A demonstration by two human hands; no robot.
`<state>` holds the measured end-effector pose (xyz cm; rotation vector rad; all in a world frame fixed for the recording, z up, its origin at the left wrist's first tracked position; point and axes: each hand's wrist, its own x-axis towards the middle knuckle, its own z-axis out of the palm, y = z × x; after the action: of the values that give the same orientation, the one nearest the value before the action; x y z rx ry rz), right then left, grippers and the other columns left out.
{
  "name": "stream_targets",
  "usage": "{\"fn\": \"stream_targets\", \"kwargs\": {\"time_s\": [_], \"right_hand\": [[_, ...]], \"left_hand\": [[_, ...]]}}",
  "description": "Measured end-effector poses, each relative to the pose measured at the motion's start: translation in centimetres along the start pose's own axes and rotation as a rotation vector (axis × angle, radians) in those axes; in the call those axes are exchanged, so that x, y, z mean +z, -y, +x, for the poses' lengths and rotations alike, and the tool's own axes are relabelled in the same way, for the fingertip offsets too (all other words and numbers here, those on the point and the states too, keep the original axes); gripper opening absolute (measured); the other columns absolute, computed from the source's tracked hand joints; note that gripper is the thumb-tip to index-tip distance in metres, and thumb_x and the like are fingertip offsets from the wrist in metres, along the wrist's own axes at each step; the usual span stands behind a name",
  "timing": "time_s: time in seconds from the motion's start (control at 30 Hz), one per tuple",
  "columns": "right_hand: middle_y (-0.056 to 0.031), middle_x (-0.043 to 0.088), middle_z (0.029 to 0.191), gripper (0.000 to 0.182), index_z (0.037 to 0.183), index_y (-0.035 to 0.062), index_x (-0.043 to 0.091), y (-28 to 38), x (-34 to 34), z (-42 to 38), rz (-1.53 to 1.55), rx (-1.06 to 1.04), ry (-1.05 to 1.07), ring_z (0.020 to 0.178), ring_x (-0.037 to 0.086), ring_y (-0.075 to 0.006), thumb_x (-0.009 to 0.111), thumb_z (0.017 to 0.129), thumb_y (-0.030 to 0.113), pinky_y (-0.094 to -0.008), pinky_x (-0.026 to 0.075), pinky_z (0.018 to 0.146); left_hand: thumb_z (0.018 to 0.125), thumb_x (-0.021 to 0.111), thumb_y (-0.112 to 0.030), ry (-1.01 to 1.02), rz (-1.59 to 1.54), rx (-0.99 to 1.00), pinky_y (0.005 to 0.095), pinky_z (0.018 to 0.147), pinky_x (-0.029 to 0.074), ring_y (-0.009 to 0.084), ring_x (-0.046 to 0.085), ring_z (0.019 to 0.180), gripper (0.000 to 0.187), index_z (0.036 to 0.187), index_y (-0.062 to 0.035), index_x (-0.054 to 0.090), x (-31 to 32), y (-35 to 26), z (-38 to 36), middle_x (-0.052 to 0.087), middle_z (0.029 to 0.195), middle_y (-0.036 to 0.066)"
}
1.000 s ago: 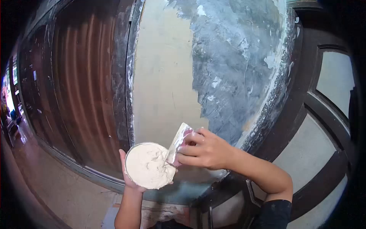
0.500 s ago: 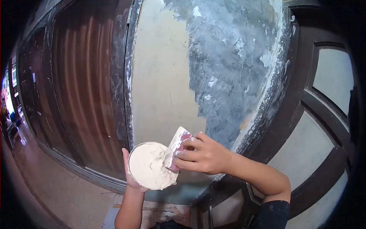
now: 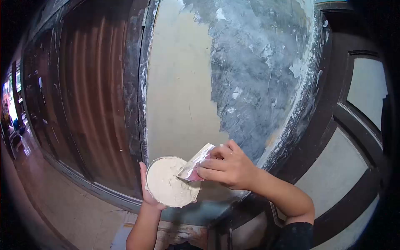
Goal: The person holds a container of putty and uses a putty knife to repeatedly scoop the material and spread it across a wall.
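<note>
My left hand (image 3: 149, 192) cups a round tub of cream-coloured putty (image 3: 164, 183) from its left side and below, with the open top tilted towards me. In my right hand (image 3: 229, 166) is a putty knife (image 3: 200, 160), a wide scraper smeared with white and with a pinkish red part by my fingers. Its lower edge dips into the putty near the tub's right side. Behind them stands a wall panel, cream putty coat (image 3: 179, 83) on its left part and patchy grey-blue surface (image 3: 254, 66) on its right.
A dark-framed door or window with brown curtain-like folds (image 3: 91, 83) stands to the left. Dark framing with pale panels (image 3: 339, 166) lies to the right. Below left is a tiled floor (image 3: 83, 212), with a stained sheet (image 3: 183, 233) near my body.
The putty knife has tilted over to the right, its lower edge turning into the putty. The whole view has shifted slightly, with tub and hands a little lower and further right.
</note>
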<state>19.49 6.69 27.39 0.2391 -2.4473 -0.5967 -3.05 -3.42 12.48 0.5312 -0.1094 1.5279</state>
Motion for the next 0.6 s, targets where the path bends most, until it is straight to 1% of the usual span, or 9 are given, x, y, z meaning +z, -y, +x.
{"fn": "stream_targets", "kwargs": {"time_s": [0.1,0.2,0.23,0.27,0.3,0.37,0.43,0.5,0.6], "right_hand": [[0.0065,0.069,0.109,0.034,0.112,0.0179,0.071,-0.8,-0.1,-0.7,-0.002,0.037,-0.036,0.101,0.061,-0.0207,0.073,0.079,0.015,-0.0413,0.041,0.082],[-0.0021,0.063,0.098,0.038,0.109,0.0138,0.066,-3.0,-0.1,-1.3,0.051,0.129,-0.045,0.096,0.059,-0.0266,0.071,0.074,0.002,-0.0448,0.04,0.084],[-0.0052,0.06,0.093,0.038,0.108,0.0119,0.065,-4.1,-0.1,-1.7,0.055,0.206,-0.013,0.094,0.058,-0.0291,0.07,0.073,-0.002,-0.0457,0.04,0.084],[-0.009,0.053,0.086,0.037,0.106,0.0089,0.062,-5.3,-0.2,-1.7,0.086,0.254,-0.086,0.091,0.056,-0.0319,0.067,0.072,-0.006,-0.0459,0.04,0.083],[-0.0106,0.056,0.089,0.032,0.106,0.0069,0.063,-6.5,-1.0,-1.6,0.042,0.297,-0.112,0.09,0.057,-0.0331,0.069,0.078,-0.005,-0.0446,0.041,0.083],[-0.0105,0.064,0.1,0.026,0.112,0.0068,0.065,-9.9,-1.8,-2.0,-0.014,0.405,-0.167,0.098,0.059,-0.0326,0.075,0.088,0.011,-0.0441,0.041,0.088],[-0.0109,0.065,0.102,0.028,0.112,0.0064,0.066,-12.9,-2.0,-2.2,-0.041,0.464,-0.236,0.098,0.06,-0.0328,0.078,0.089,0.017,-0.0438,0.042,0.088],[-0.0117,0.069,0.107,0.042,0.112,0.0053,0.068,-15.1,-1.7,-2.5,-0.083,0.569,-0.28,0.098,0.061,-0.0328,0.085,0.085,0.032,-0.0438,0.042,0.088],[-0.0106,0.068,0.105,0.044,0.11,0.0065,0.068,-16.8,0.9,-3.2,-0.148,0.496,-0.239,0.097,0.06,-0.032,0.086,0.084,0.038,-0.0456,0.039,0.089]], "left_hand": [[0.091,0.025,-0.093,-0.161,0.152,0.05,0.0786,0.098,0.049,0.0496,0.057,0.134,0.11,0.158,-0.0073,0.043,-0.5,1.0,0.9,0.052,0.155,0.024],[0.09,0.023,-0.095,-0.093,0.138,0.004,0.077,0.1,0.049,0.053,0.055,0.135,0.113,0.159,-0.0073,0.042,0.2,1.9,1.9,0.052,0.154,0.026],[0.082,0.031,-0.1,-0.024,0.018,-0.063,0.0829,0.089,0.05,0.0694,0.05,0.128,0.12,0.162,-0.0101,0.039,-0.6,2.1,2.4,0.044,0.157,0.034],[0.082,0.031,-0.1,-0.018,0.06,-0.064,0.0823,0.089,0.05,0.0698,0.05,0.128,0.12,0.162,-0.0106,0.039,-0.8,2.3,2.8,0.044,0.157,0.034],[0.082,0.031,-0.1,-0.01,0.102,-0.063,0.0816,0.089,0.051,0.0702,0.049,0.128,0.12,0.162,-0.0111,0.038,-0.9,2.5,3.2,0.044,0.157,0.034],[0.082,0.031,-0.1,0.012,0.019,-0.064,0.0821,0.091,0.05,0.0706,0.049,0.128,0.12,0.162,-0.0114,0.038,-1.1,2.9,4.0,0.044,0.157,0.034],[0.082,0.031,-0.101,0.033,-0.058,-0.068,0.0827,0.093,0.048,0.071,0.048,0.129,0.12,0.163,-0.0117,0.038,-1.2,3.0,4.6,0.044,0.157,0.034],[0.085,0.026,-0.099,-0.005,0.12,-0.012,0.0831,0.099,0.044,0.058,0.05,0.137,0.117,0.162,-0.0102,0.039,-1.5,3.0,4.8,0.043,0.161,0.027],[0.086,0.028,-0.097,-0.046,0.069,0.032,0.0847,0.098,0.043,0.0572,0.05,0.138,0.115,0.162,-0.0112,0.039,-2.0,3.1,5.0,0.044,0.161,0.025]]}}
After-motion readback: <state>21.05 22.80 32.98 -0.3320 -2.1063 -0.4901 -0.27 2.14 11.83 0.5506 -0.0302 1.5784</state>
